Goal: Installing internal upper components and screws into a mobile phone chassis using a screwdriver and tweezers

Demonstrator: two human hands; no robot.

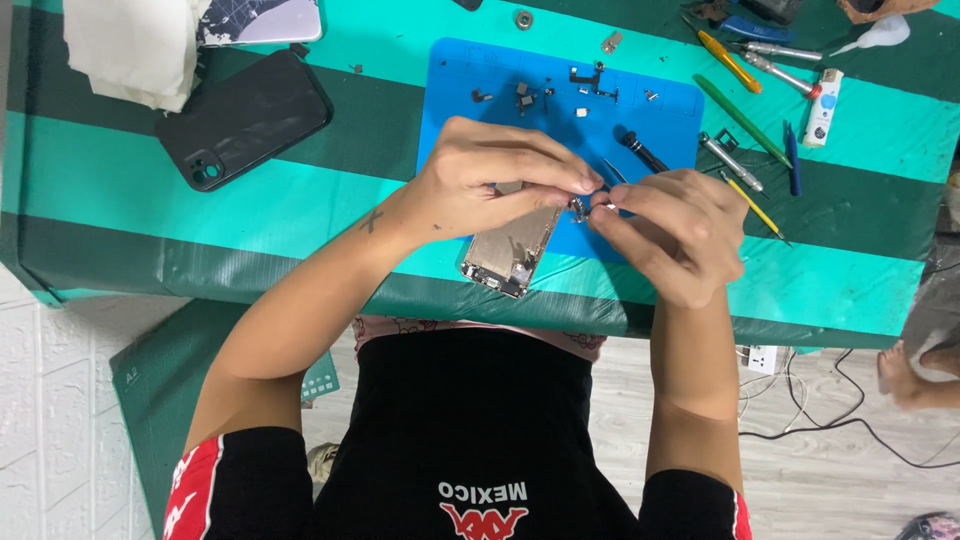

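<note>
Pinching a tiny metal part (583, 207) between the fingertips, both hands meet above the blue mat (660, 100): the left hand (490, 185) closes on it from one side, the right hand (670, 235) from the other. The opened phone body (510, 255) lies just below the left hand, its long axis running diagonally toward the tabletop (300, 210) edge.

**Colours on the counter**

The counter (300, 210) has wide stripes of turquoise and dark green. The work mat (660, 110) at upper centre is bright blue. The phone case (245, 120) at upper left is black. The screwdriver (735, 65) at upper right has an orange handle.
</note>
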